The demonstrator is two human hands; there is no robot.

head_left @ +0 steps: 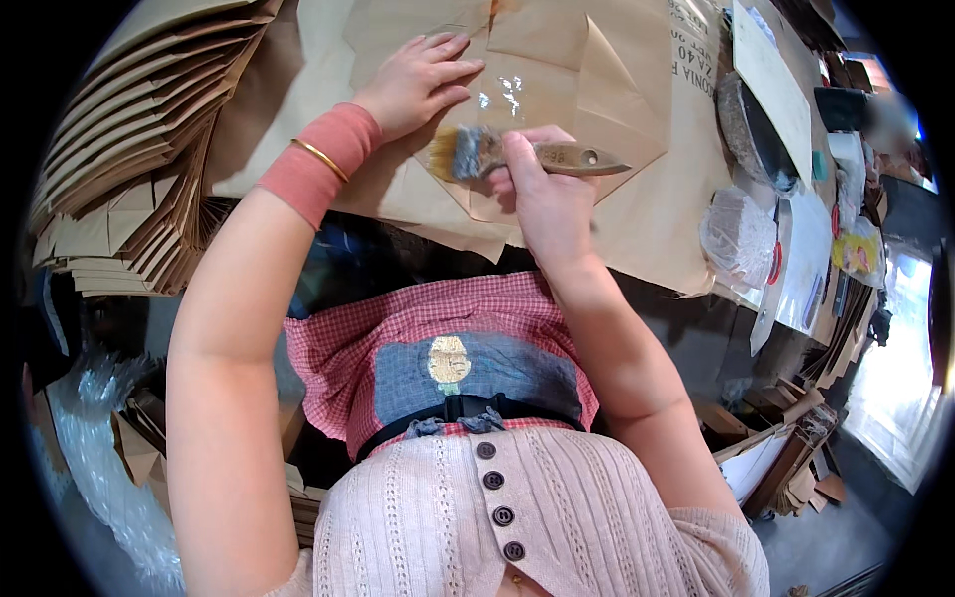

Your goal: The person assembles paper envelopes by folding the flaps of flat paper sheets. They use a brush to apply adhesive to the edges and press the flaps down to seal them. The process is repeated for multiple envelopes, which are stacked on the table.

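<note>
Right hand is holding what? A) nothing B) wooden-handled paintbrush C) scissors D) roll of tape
B: the right hand grips a wooden-handled paintbrush, its bristles on the folded brown paper piece that the left hand presses flat.

Paper-bag workshop (stacked kraft bags (129,149))

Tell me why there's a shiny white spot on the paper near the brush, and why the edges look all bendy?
In the head view, light bounces off a glossy patch on the brown paper just above the brush; the fisheye lens bends the stack of paper bags at the left rim, and the far right corner is blurred.
</note>
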